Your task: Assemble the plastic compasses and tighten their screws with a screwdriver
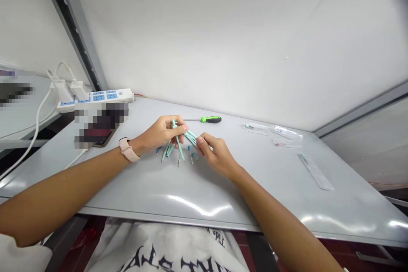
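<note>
My left hand (pixel 168 129) is closed, with mint-green pieces in its fingers. One of them looks like a drawing compass (pixel 178 144), with a small knob on top and a slim pointed leg hanging down. More thin mint-green legs (pixel 167 151) fan out below that hand. My right hand (pixel 215 151) pinches the near end of a bundle of slim mint-green sticks (pixel 190 137), whose other end reaches my left fingers. Just under the hands lie a small blue-and-white piece (pixel 190 155) and a small pale piece (pixel 179 162) on the grey table (pixel 143 187).
A green-and-black screwdriver (pixel 211 119) lies behind my hands. To the right are clear plastic sleeves (pixel 315 172), some with small parts inside. A phone (pixel 103 138) and a white power strip (pixel 111 95) with plugged-in chargers are on the left. A white wall (pixel 229 51) rises behind.
</note>
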